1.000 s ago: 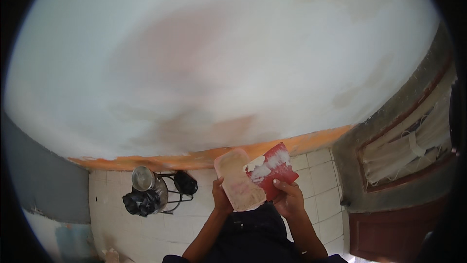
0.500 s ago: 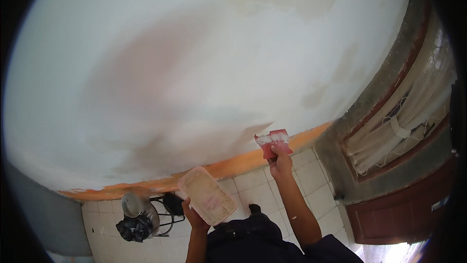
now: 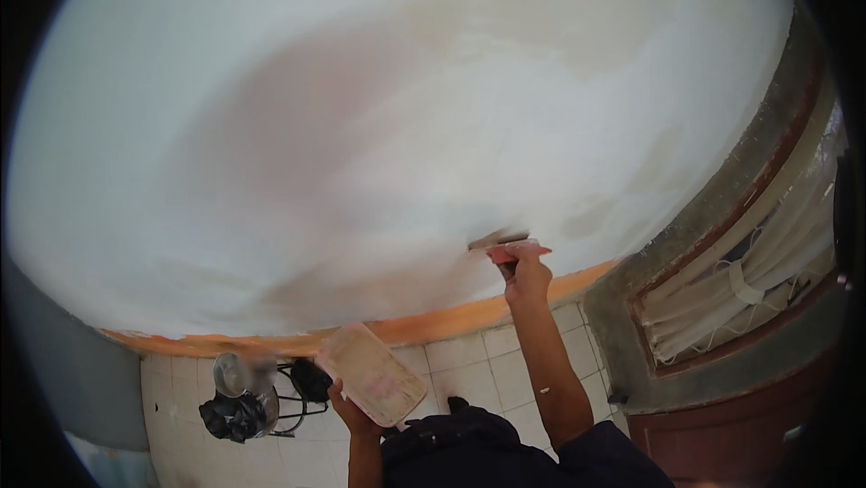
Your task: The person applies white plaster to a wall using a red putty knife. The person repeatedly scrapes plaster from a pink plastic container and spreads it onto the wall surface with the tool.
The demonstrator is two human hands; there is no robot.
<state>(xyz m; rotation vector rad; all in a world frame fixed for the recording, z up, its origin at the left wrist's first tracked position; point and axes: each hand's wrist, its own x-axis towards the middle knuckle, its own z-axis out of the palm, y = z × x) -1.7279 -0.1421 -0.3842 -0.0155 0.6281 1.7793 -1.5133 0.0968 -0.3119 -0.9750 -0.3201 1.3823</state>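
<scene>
My right hand (image 3: 528,282) grips a red putty scraper (image 3: 518,251), its broad edge against or very close to the whitish wall (image 3: 505,145). A dark shadow lies on the wall just beside the blade. Lower and to the left, my left hand (image 3: 355,410) holds a shallow pinkish rectangular tub (image 3: 395,355) by its near left side. Pale paste coats the tub's inside. The wall has uneven white, beige and greyish patches, with an orange band (image 3: 451,319) along its foot.
At the lower left, a black-legged stool (image 3: 290,407) stands by a pale bucket (image 3: 230,374) and a black plastic bag (image 3: 236,418). To the right are a curtained window (image 3: 713,294) and a reddish-brown door panel (image 3: 722,438). Light tiles (image 3: 465,389) cover the floor.
My right hand has raised the scraper slightly and tipped it toward the wall, so its face now shows edge-on. The tub stays in my left hand; the view has shifted a little.
</scene>
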